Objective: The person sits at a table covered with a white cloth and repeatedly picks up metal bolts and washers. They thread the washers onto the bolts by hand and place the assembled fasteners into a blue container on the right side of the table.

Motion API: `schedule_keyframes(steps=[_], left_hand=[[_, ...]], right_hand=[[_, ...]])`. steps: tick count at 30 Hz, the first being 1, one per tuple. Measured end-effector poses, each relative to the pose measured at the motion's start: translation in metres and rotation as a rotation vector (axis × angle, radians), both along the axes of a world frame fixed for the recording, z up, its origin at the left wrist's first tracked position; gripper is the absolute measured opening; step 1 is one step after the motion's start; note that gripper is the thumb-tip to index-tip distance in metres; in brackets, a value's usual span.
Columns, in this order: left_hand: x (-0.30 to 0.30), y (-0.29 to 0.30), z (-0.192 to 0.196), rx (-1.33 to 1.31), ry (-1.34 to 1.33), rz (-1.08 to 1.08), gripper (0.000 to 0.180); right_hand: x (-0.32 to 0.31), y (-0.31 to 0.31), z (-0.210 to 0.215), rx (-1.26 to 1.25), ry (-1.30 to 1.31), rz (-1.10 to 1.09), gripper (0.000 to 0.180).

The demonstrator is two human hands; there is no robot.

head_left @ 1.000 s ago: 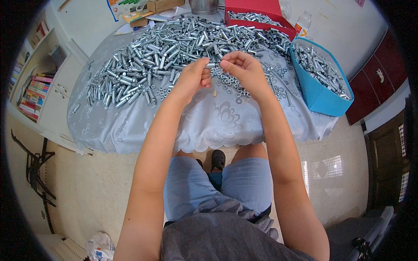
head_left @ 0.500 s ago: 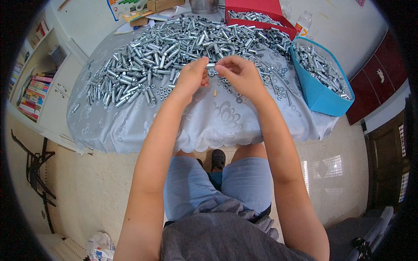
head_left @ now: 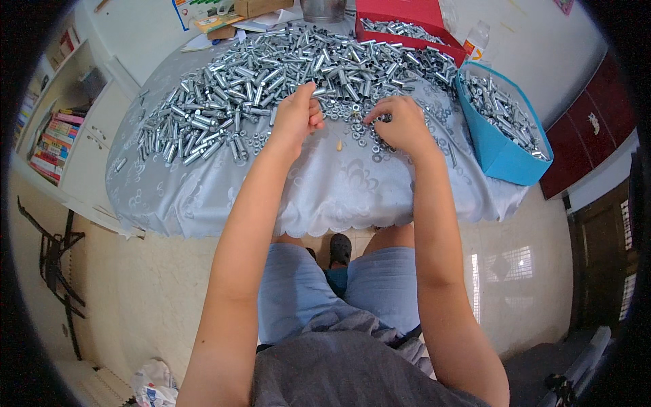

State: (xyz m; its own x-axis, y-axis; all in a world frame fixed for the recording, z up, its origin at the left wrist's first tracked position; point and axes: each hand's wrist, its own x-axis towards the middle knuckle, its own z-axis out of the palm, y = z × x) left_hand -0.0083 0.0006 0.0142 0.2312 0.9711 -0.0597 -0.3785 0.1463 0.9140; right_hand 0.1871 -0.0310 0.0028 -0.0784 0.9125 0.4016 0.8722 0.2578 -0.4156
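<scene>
She looks to be mid-sort, picking small fasteners out of the loose scatter of nuts and washers (head_left: 352,125) near the front of the big heap of metal sleeves (head_left: 271,74) on the grey tablecloth (head_left: 325,197). The left hand (head_left: 296,117) is curled into a loose fist at the heap's near edge; what it grips I cannot tell. The right hand (head_left: 400,125) is half closed, fingertips pinching down among the washers just right of centre. Next, I'd judge, a single piece must be pinched cleanly free. A blue bin (head_left: 505,146) sits to the right, a red box (head_left: 407,20) at the far side
</scene>
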Motion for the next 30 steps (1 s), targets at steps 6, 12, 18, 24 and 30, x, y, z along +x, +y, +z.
schedule_keyframes(steps=[6,12,18,24,30], left_hand=[[-0.002,0.002,-0.002,0.003,-0.008,-0.010,0.031],[-0.001,0.003,-0.003,-0.013,0.012,0.002,0.032],[0.000,0.001,-0.003,0.013,0.023,0.013,0.032],[0.000,0.004,-0.006,-0.001,0.023,-0.002,0.031],[0.004,0.000,-0.005,-0.024,0.111,-0.043,0.031]], right_hand=[[0.020,0.003,0.000,-0.115,0.042,0.020,0.019],[0.028,0.000,0.001,-0.023,0.045,0.126,0.020],[0.026,0.002,0.005,-0.037,0.019,0.129,0.016],[0.024,0.000,0.004,0.004,-0.031,0.103,0.016],[-0.004,0.001,0.015,-0.099,0.711,0.300,0.014]])
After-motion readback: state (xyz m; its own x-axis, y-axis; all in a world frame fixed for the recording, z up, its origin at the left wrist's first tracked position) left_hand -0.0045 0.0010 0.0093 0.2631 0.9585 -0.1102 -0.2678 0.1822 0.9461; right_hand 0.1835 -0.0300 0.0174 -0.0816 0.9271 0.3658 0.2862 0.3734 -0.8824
